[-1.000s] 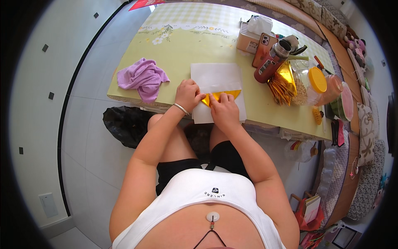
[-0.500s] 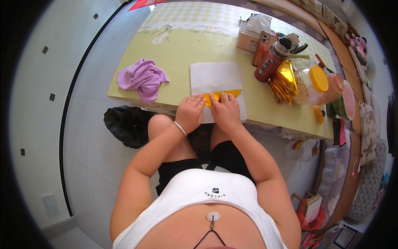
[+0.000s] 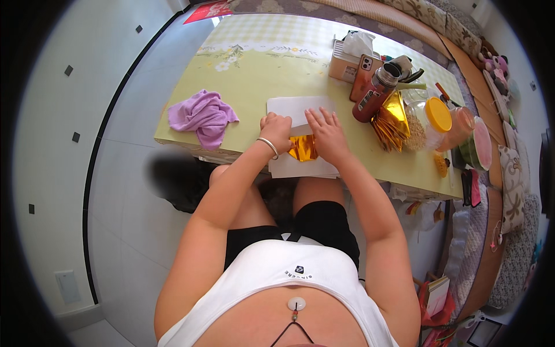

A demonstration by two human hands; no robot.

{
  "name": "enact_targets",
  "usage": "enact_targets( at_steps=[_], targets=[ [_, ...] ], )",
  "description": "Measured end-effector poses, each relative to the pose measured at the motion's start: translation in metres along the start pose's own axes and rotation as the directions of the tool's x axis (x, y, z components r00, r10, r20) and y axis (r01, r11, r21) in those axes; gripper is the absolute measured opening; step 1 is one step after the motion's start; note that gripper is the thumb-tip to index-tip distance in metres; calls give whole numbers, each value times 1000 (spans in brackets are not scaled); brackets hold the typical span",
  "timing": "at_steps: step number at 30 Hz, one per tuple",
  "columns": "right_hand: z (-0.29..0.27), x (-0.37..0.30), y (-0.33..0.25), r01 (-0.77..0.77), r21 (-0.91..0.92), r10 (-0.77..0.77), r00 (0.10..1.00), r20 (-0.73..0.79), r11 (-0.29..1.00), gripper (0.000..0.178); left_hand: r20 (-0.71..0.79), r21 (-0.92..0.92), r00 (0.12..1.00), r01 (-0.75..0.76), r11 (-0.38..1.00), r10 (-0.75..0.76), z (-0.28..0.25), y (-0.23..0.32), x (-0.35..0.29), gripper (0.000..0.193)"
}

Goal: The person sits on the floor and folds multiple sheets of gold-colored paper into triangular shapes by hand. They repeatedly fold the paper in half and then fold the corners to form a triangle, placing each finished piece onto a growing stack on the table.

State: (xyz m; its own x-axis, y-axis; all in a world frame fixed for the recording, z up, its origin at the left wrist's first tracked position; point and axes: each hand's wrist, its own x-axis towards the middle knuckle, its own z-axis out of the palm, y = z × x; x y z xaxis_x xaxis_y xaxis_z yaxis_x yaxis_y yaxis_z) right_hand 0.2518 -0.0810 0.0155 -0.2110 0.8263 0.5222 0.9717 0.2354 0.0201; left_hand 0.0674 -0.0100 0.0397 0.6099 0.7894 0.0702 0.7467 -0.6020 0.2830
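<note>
A sheet of gold foil paper, its sides slanting inward, lies on white paper at the table's near edge. My left hand is closed at the foil's left side, fingers curled under; whatever they grip is hidden. Opposite it, my right hand rests flat with its fingers stretched forward over the white sheet, the edge of the palm touching the foil's right side. Both hands cover part of the foil and of the paper.
A purple cloth lies to the left. On the right stand a tissue box, a phone, an uncapped dark red bottle, a stack of gold foil, a yellow-lidded jar and a cut watermelon.
My hands have moved apart and slightly forward. My left fingers have curled, while my right fingers have stretched out. The gold foil now shows as a narrower piece between the hands.
</note>
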Motion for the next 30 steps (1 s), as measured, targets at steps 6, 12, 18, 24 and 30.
enact_targets(
  at_steps=[6,12,18,24,30],
  targets=[
    [-26,6,-6,106,44,-114,882,457,993,53,-236,-12,938,-263,965,253,23,1,-19,15],
    [-12,-47,8,27,111,-61,949,308,993,55,-296,214,870,-341,915,393,47,4,-57,38],
    [-16,-65,29,-132,132,60,893,446,982,66,-348,189,884,-259,947,311,37,-16,-86,46],
    [-28,-55,26,-174,230,74,919,387,957,65,-322,103,906,-256,961,276,15,-3,-70,35],
    [-34,-43,21,-167,266,97,962,256,949,50,-354,55,910,-210,976,216,23,-14,-58,21]
  ],
)
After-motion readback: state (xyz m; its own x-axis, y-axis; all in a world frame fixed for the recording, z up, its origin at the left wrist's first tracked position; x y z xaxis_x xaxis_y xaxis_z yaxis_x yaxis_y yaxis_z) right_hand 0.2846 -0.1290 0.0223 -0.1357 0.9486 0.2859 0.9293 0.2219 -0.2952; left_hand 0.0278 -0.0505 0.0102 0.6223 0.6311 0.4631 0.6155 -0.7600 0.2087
